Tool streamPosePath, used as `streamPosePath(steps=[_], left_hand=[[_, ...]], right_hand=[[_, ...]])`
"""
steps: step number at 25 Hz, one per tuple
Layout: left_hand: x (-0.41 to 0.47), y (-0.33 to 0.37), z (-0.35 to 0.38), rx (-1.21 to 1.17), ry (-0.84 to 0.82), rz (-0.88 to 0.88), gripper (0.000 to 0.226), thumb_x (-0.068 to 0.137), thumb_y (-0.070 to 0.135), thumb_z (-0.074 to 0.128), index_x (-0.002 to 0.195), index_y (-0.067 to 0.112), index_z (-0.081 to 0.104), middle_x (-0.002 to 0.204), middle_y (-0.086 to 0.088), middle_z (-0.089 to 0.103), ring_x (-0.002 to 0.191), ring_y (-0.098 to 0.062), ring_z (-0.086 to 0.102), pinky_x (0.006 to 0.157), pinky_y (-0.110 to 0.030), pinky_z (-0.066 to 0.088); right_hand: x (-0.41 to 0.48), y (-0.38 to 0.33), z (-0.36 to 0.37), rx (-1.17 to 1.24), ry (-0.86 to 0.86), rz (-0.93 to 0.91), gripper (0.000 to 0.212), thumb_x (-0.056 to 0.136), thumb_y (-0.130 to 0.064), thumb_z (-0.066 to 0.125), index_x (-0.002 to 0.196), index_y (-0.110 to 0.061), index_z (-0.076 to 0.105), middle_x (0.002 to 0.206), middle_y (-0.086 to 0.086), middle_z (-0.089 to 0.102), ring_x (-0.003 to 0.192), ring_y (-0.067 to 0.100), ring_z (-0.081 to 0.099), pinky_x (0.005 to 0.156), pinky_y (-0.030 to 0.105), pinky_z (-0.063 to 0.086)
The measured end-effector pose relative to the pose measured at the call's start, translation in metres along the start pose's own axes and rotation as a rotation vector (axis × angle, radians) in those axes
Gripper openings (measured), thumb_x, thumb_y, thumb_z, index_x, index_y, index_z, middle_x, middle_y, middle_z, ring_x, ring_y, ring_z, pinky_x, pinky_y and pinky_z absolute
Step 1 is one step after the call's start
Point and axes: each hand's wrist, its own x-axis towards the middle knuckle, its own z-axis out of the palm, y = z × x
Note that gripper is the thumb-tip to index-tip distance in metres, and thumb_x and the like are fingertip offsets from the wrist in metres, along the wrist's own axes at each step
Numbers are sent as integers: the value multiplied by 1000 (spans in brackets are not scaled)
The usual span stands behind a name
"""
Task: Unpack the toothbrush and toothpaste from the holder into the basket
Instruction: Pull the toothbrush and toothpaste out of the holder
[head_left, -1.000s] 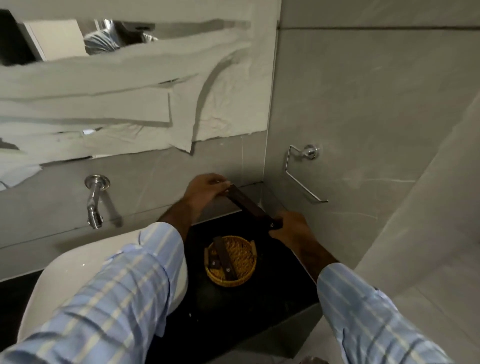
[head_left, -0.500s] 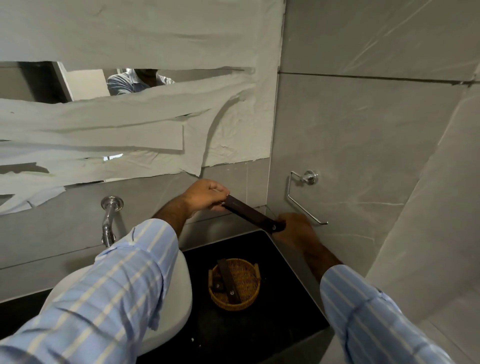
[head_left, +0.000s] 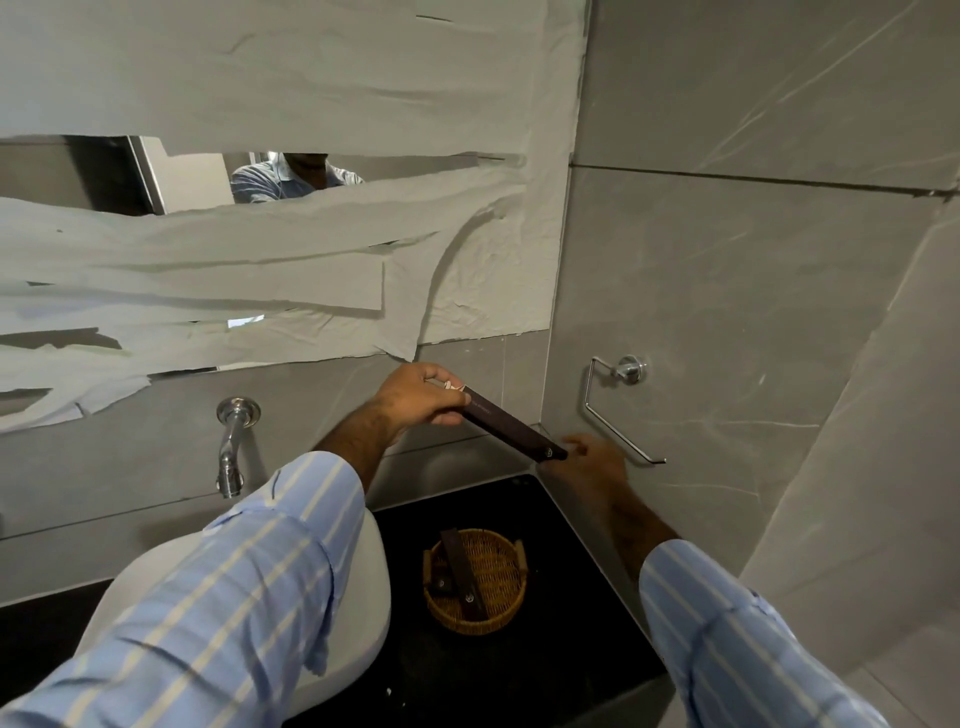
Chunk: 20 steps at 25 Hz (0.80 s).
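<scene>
We have one view only — a wide-angle camera on the head. It faces forward and down at the counter (head_left: 519, 675) corner, close above both sleeves.

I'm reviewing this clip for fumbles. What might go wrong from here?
1. The left hand pinches the dark box at one end only, and the right hand looks open at the other end, so the box could tip and drop.
2. It is held beyond the basket, so a fall would likely land on the black counter instead.
</scene>
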Motion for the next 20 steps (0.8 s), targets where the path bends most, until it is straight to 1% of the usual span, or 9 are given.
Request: streamPosePath(steps=[2, 4, 6, 8, 10, 13, 17, 18, 20], left_hand=[[1, -2, 0, -35, 87, 8, 26, 76, 2, 79, 100, -1, 69, 104, -22, 71, 84, -29, 77, 64, -27, 64], [2, -8, 3, -73, 108, 3, 23, 75, 2, 80, 96, 1, 70, 105, -24, 71, 87, -31, 76, 68, -32, 64], [-2, -15, 6, -159, 80, -17, 24, 76, -1, 78, 98, -3, 69, 110, -28, 69, 93, -36, 74, 75, -37, 63], [-6, -23, 5, -299, 21, -30, 28, 82, -3, 72, 107, -11, 64, 111, -32, 66, 98, -37, 71, 77, -35, 63], [-10, -30, -1, -410, -43, -43, 26, 89, -4, 62, 114, -11, 61, 109, -30, 65, 98, -36, 68, 76, -31, 63], [-8, -38, -10, -252, 44, -48, 26, 87, -2, 64, 114, -2, 64, 101, -22, 69, 87, -31, 71, 73, -34, 64], [2, -53, -8, 182, 252, 166, 8, 75, 9, 77, 82, 11, 76, 62, 3, 68, 62, -16, 60, 64, -28, 55], [3, -56, -4, 137, 251, 167, 5, 74, 10, 75, 78, 12, 78, 59, 4, 68, 63, -17, 60, 68, -30, 53], [5, -61, 5, -220, 232, 66, 11, 74, 9, 69, 79, 6, 77, 68, -8, 69, 69, -25, 61, 73, -33, 52]], right_hand=[[-1, -2, 16, 586, -149, 235, 41, 76, -15, 81, 113, -17, 63, 123, 26, 60, 102, 30, 64, 82, 35, 56], [1, -14, 34, 1196, -203, 493, 46, 84, -18, 76, 123, -5, 56, 122, 32, 54, 104, 41, 63, 81, 46, 60], [5, -29, 49, 1451, -151, 529, 43, 92, -17, 66, 128, 2, 53, 112, 30, 62, 96, 41, 65, 81, 49, 59], [4, -40, 55, 1555, -98, 491, 39, 96, -11, 57, 131, 4, 50, 104, 28, 65, 94, 40, 65, 86, 50, 56], [4, -46, 55, 1626, -88, 482, 30, 97, -5, 54, 125, 4, 51, 104, 29, 64, 105, 43, 63, 93, 52, 51], [8, -54, 52, 1641, -93, 449, 17, 96, -3, 54, 113, 3, 53, 112, 30, 63, 120, 45, 57, 97, 52, 52], [16, -61, 51, 1513, -58, 378, 16, 97, -5, 55, 110, 3, 56, 91, 24, 70, 94, 36, 68, 69, 42, 61], [16, -64, 50, 1458, -37, 358, 16, 96, -6, 57, 109, 3, 58, 84, 20, 73, 84, 31, 71, 67, 39, 62], [21, -69, 45, 1340, 20, 292, 21, 95, -9, 59, 113, 2, 59, 81, 16, 76, 73, 24, 74, 68, 35, 64]])
